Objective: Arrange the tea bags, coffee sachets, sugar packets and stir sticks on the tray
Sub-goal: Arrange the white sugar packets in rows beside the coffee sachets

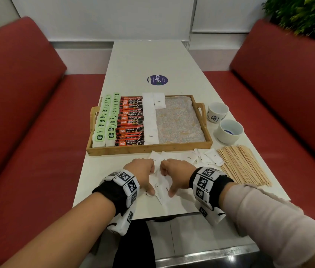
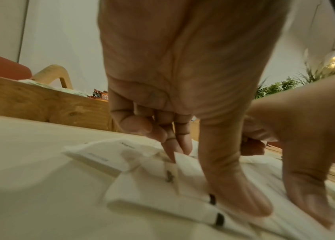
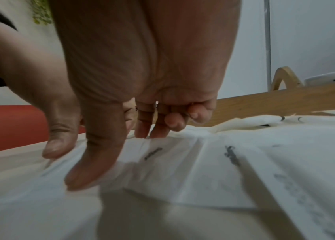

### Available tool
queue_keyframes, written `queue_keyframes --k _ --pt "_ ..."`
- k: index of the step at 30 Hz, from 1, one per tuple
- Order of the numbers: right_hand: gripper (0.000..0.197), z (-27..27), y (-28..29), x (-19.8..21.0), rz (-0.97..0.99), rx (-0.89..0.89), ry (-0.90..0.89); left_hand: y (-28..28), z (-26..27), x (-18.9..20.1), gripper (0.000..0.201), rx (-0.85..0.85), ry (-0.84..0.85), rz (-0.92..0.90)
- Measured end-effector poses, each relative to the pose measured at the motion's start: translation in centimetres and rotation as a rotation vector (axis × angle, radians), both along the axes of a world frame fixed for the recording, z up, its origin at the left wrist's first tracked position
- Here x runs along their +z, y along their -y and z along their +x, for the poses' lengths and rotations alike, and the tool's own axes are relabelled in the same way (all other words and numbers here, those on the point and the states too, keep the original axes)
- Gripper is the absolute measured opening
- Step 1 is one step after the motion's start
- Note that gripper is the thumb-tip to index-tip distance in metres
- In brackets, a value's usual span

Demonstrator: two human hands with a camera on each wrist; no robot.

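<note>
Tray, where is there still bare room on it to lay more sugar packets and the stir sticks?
The tray's right half is bare liner, bordered by the sugar packets column and the right handle. Its left half is packed: tea bags, then coffee sachets. In front of the tray, loose packets, both hands and the stir sticks crowd the table.

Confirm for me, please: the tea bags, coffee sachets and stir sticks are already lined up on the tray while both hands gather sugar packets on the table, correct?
Not quite: the head view shows the stir sticks lying on the table, right of the tray, not on it. The rest holds: tea bags and coffee sachets are lined up there, and both hands gather sugar packets.
</note>
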State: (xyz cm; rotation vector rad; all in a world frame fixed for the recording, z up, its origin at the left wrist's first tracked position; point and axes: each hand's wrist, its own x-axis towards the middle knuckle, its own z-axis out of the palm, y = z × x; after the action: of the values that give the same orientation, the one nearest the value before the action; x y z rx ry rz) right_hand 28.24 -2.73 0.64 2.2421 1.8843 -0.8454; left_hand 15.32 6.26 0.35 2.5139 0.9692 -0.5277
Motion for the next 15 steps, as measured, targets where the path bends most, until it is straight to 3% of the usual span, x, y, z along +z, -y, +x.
queue_keyframes --k 15 --pt "0.044 0.28 -0.24 -0.73 0.089 -0.092 -0.033 0.11 0.36 0.4 0.057 -0.072 -0.113 0.09"
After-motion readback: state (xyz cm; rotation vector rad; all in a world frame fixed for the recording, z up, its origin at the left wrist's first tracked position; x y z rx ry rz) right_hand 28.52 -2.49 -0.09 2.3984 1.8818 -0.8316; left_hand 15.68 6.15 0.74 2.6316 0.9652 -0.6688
